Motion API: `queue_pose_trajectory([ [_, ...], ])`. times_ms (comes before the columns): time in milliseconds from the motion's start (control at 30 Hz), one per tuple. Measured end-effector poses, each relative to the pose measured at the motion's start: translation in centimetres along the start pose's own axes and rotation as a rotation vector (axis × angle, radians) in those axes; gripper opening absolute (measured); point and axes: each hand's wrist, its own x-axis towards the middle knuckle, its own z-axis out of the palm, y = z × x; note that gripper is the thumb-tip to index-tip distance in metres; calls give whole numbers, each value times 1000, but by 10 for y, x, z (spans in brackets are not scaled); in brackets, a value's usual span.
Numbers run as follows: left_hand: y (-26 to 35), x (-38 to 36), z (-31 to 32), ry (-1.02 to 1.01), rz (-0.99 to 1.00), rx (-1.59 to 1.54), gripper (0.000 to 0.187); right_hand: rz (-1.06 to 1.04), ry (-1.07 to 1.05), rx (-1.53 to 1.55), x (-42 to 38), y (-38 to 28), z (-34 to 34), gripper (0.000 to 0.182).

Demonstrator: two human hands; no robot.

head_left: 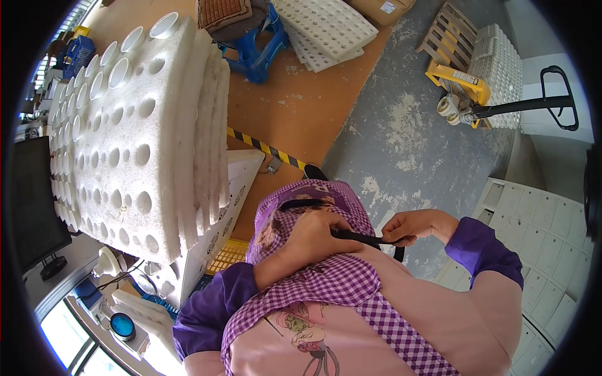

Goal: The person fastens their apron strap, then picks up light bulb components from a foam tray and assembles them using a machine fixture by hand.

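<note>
At the far left there is a dark monitor (37, 200), standing on the desk. Just to the right of it rises a tall stack of white foam boards (125, 138) with many round holes. White round cups (119, 73) sit in a part of these holes, mostly on the left and far side. Nearer, below the stack, I see a round blue lens (123, 326) and, more to the right, a yellow basket (227, 255), partly hidden by the purple sleeve.

Beyond the stack, a blue stool (257, 55) carries a brown cushion (224, 12). To its right, more foam boards (326, 28) lie flat on the orange-brown floor.

In the middle, near, the left hand (313, 237) is bent at the front of the checked apron (360, 276), and its fingers are closed on one end of a black strap (364, 237). The strap runs between the two hands, in front of the waist. The right hand (414, 229) pinches the other part between thumb and fingers, and a black loop (399, 254) hangs just below it.

Far right, a yellow pallet jack (461, 81) with black handle stands beside a wooden pallet (448, 36). Nearer, at right, is a white drawer cabinet (542, 232).
</note>
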Motion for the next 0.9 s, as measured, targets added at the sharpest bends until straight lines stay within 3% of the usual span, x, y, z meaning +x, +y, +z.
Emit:
queue_pose_trajectory([
  [67, -2, -1, 1, 39, 9, -10, 40, 17, -38, -56, 2, -2, 1, 20],
  [133, -5, -1, 2, 24, 18, -5, 41, 45, 258, -708, -7, -28, 29, 22],
  [167, -6, 0, 2, 4, 33, 1, 42, 45, 258, -710, -9, -34, 33, 22],
  [233, -7, 1, 1, -15, 26, -49, 39, -503, 557, -1287, -12, -44, 37, 30],
  [267, -7, 1, 0, -32, 18, -97, 36, -505, 554, -1293, -9, -49, 43, 30],
  [300, -11, 2, 3, -24, 19, -99, 36, -521, 477, -1059, -6, -55, 52, 30],
  [333, -19, 5, 9, 6, 11, -315, 31, -530, 399, -823, 0, -58, 60, 31],
  [367, -23, 6, 13, 35, 4, -531, 26, -704, 390, -739, 8, -53, 70, 31],
  [500, -23, 8, 12, 94, 0, -581, 21, -912, 543, -880, 32, -50, 77, 31],
  [600, -23, 5, 10, 116, -44, -753, 23, -735, 535, -628, 36, -51, 83, 28],
  [900, -24, 5, 13, 36, -59, -672, 22, -600, 413, -760, 20, -61, 83, 22],
])
